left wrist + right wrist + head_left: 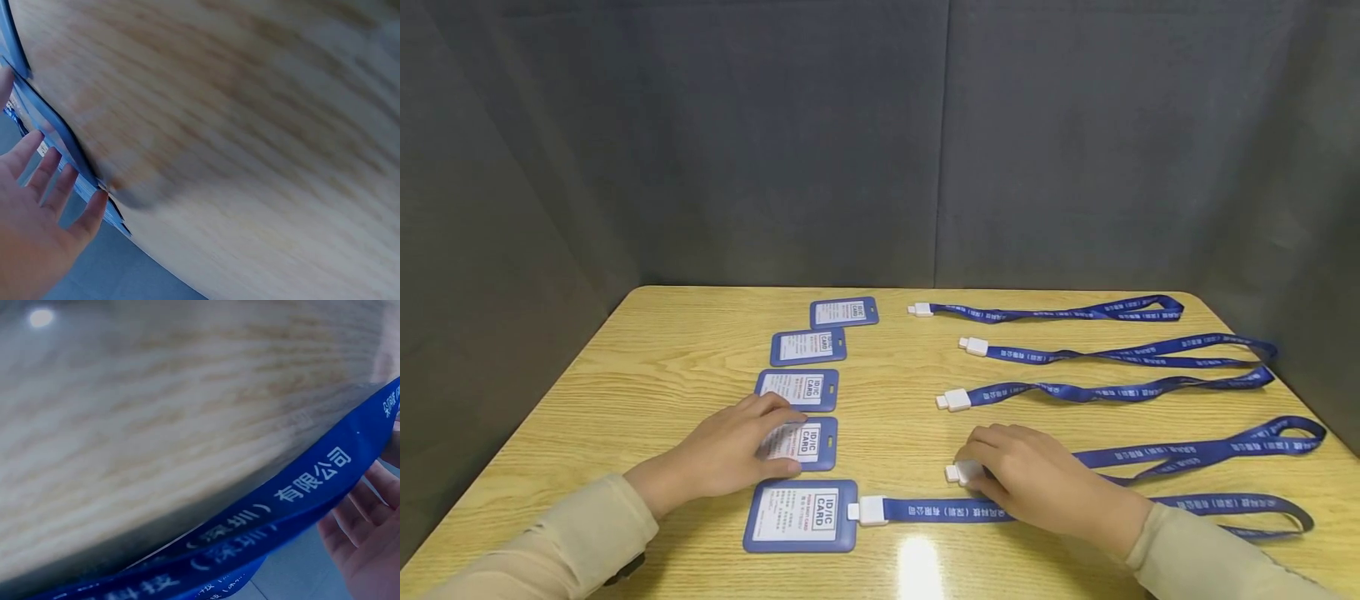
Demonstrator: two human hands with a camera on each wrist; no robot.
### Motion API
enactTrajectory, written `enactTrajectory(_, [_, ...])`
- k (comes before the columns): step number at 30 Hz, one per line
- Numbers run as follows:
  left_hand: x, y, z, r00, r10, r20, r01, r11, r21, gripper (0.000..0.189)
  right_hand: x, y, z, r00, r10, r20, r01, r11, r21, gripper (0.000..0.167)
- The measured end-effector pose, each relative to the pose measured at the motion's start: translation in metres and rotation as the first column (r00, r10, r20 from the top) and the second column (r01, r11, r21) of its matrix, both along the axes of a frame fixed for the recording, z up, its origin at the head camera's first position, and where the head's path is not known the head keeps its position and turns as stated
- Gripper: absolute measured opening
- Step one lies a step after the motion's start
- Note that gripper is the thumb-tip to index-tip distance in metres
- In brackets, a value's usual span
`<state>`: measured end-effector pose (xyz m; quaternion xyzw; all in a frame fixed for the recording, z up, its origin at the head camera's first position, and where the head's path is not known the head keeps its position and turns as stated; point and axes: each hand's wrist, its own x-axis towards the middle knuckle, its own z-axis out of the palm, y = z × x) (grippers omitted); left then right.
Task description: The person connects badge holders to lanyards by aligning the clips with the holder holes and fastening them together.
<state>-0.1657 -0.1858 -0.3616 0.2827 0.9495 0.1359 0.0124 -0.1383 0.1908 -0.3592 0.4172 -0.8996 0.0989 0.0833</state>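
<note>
In the head view my left hand (pixel 730 446) spans a blue badge holder (pixel 822 443), second from the front, thumb at its near edge and fingertips at its far edge. The holder lies flat with its slot end to the right. My right hand (pixel 1037 475) pinches the white clip (pixel 953 473) of a blue lanyard (pixel 1210 454), whose strap trails rightward. In front, another badge holder (pixel 800 517) is joined to a white clip (pixel 872 510) on a blue lanyard (pixel 943 510), which passes under my right hand. The right thumb and fingertips are partly hidden.
Behind my left hand lie more blue badge holders (pixel 808 347) in a column on the wooden table (pixel 647 358). Several lanyards (pixel 1075 392) with white clips stretch out on the right. Dark grey curtains (pixel 790 142) stand around the table.
</note>
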Motion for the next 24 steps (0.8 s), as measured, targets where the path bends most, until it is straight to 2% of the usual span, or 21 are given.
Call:
enactTrajectory(5, [0.0, 0.0, 0.0, 1.0, -0.01, -0.002, 0.01, 1.0, -0.002, 0.059, -0.001, -0.002, 0.0, 1.0, -0.016, 0.0, 0.016, 1.0, 0.011, 0.02])
enactTrajectory(15, [0.0, 0.002, 0.0, 1.0, -0.005, 0.012, 0.005, 1.0, 0.001, 0.059, -0.01, -0.009, -0.001, 0.999, 0.018, -0.042, -0.018, 1.0, -0.001, 0.02])
enactTrajectory(20, [-0.001, 0.003, 0.0, 1.0, -0.002, 0.007, 0.002, 1.0, -0.001, 0.058, -0.017, -0.017, 0.0, 0.998, 0.004, -0.06, -0.003, 1.0, 0.018, 0.019])
enactTrajectory(24, [-0.001, 0.004, -0.001, 1.0, -0.005, 0.0, 0.005, 1.0, 0.0, 0.058, -0.02, -0.027, 0.003, 0.999, -0.013, -0.043, 0.015, 0.999, 0.048, 0.019])
